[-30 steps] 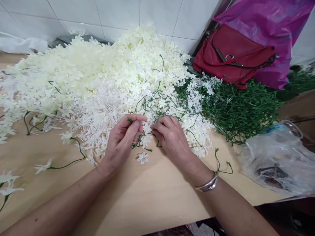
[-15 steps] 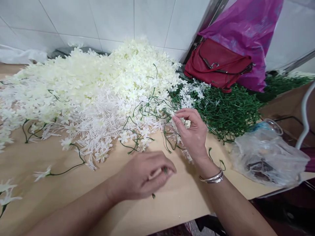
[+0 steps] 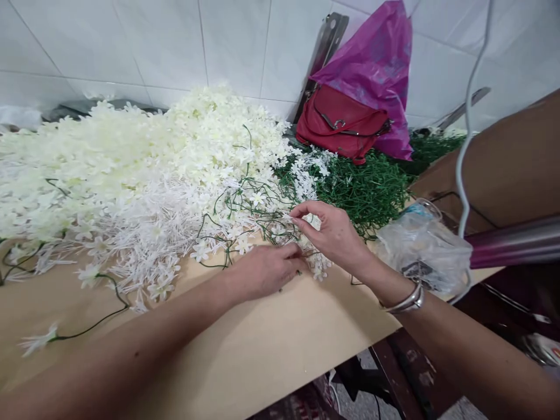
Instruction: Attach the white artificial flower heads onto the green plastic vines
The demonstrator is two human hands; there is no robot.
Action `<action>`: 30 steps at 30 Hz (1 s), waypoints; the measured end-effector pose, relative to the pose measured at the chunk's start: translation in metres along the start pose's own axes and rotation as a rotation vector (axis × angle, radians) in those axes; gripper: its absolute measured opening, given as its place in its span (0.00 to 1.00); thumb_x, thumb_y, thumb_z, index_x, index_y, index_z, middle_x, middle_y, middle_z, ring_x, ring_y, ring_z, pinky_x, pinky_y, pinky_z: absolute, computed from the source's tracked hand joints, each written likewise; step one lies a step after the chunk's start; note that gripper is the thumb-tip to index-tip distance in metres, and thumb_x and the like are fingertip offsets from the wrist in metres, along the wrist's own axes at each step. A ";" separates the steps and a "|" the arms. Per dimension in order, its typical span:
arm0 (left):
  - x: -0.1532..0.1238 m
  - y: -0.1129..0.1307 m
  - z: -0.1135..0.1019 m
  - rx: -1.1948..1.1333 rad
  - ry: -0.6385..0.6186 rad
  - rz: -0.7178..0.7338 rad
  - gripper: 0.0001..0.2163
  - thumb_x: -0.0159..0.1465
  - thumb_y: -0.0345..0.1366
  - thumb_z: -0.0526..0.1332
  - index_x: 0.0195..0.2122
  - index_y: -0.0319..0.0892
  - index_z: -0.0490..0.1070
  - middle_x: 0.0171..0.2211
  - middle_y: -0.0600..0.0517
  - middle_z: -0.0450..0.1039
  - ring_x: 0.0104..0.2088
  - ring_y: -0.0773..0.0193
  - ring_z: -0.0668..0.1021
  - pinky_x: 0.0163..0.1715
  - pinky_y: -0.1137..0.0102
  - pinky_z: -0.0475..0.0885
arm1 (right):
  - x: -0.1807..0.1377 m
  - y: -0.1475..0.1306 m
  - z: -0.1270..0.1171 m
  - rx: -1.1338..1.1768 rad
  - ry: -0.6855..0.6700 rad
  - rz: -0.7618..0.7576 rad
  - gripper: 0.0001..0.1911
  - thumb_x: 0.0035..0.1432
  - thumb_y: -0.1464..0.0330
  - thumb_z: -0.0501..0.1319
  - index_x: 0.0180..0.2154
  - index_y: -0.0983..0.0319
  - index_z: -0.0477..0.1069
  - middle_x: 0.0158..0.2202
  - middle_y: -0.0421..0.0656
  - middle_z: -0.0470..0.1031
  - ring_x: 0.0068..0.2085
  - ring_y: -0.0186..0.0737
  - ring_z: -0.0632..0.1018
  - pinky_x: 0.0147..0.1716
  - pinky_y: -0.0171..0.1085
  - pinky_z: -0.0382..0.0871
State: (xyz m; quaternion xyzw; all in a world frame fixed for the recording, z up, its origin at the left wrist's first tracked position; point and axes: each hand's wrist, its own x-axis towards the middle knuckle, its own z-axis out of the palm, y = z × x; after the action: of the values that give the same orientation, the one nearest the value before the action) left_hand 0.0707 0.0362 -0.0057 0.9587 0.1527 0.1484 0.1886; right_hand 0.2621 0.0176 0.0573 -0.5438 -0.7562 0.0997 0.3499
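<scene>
A big heap of cream-white artificial flowers (image 3: 144, 157) covers the back of the light wooden table (image 3: 262, 356). Thin green stems (image 3: 245, 210) with small white blossoms trail out of its front edge. My left hand (image 3: 266, 269) rests on the table beside those stems, fingers curled and pinched together on something I cannot make out. My right hand (image 3: 335, 233), a silver bangle (image 3: 405, 300) on its wrist, pinches a small white flower at the edge of the heap. A pile of bare green stems (image 3: 367, 189) lies just behind the right hand.
A red handbag (image 3: 341, 122) and a purple plastic bag (image 3: 376, 70) lean on the tiled wall at the back right. A crumpled clear plastic bag (image 3: 422, 248) sits at the table's right edge. A white cable (image 3: 464, 146) hangs at the right. Loose flowers (image 3: 39, 341) lie front left.
The view has swung right. My left hand has moved forward from the table's front toward the stems. My right hand has stayed at the heap's edge, still pinching.
</scene>
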 end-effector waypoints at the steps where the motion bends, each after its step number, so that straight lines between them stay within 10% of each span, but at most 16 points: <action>1: 0.007 -0.006 -0.001 0.020 0.007 -0.021 0.17 0.71 0.27 0.55 0.56 0.45 0.77 0.50 0.45 0.77 0.38 0.59 0.82 0.37 0.66 0.78 | -0.001 0.002 -0.005 -0.029 0.005 -0.008 0.06 0.61 0.75 0.64 0.36 0.60 0.78 0.36 0.41 0.84 0.38 0.42 0.82 0.43 0.40 0.72; 7: 0.011 -0.025 -0.012 -0.124 0.240 -0.192 0.17 0.73 0.29 0.51 0.54 0.42 0.78 0.57 0.42 0.74 0.47 0.55 0.81 0.47 0.61 0.77 | -0.032 0.007 -0.027 -0.018 0.093 0.087 0.04 0.62 0.73 0.64 0.35 0.59 0.76 0.33 0.39 0.81 0.36 0.40 0.81 0.40 0.38 0.71; 16: -0.054 0.042 -0.021 -0.747 0.372 -0.563 0.15 0.75 0.46 0.55 0.46 0.47 0.80 0.33 0.50 0.72 0.29 0.62 0.74 0.25 0.70 0.69 | -0.107 0.023 0.003 0.174 -0.133 0.210 0.09 0.68 0.72 0.59 0.44 0.58 0.77 0.36 0.42 0.79 0.34 0.39 0.77 0.33 0.37 0.70; 22: -0.052 0.025 -0.018 -0.787 0.432 -0.540 0.14 0.75 0.44 0.55 0.52 0.47 0.79 0.35 0.50 0.71 0.32 0.62 0.72 0.27 0.71 0.67 | -0.042 0.030 0.040 0.260 -0.080 0.145 0.11 0.68 0.71 0.57 0.42 0.60 0.79 0.39 0.44 0.76 0.39 0.40 0.76 0.40 0.39 0.69; 30: -0.045 0.006 -0.020 -0.969 0.741 -0.606 0.15 0.74 0.46 0.58 0.47 0.42 0.78 0.32 0.53 0.67 0.26 0.69 0.67 0.26 0.73 0.66 | 0.009 0.026 0.068 0.551 0.121 0.354 0.13 0.67 0.64 0.58 0.46 0.61 0.78 0.27 0.36 0.69 0.25 0.34 0.67 0.26 0.34 0.62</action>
State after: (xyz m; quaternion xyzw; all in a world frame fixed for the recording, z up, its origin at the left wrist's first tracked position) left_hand 0.0243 0.0213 0.0039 0.5668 0.3854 0.4593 0.5650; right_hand 0.2367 0.0511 -0.0032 -0.5567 -0.5725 0.3273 0.5052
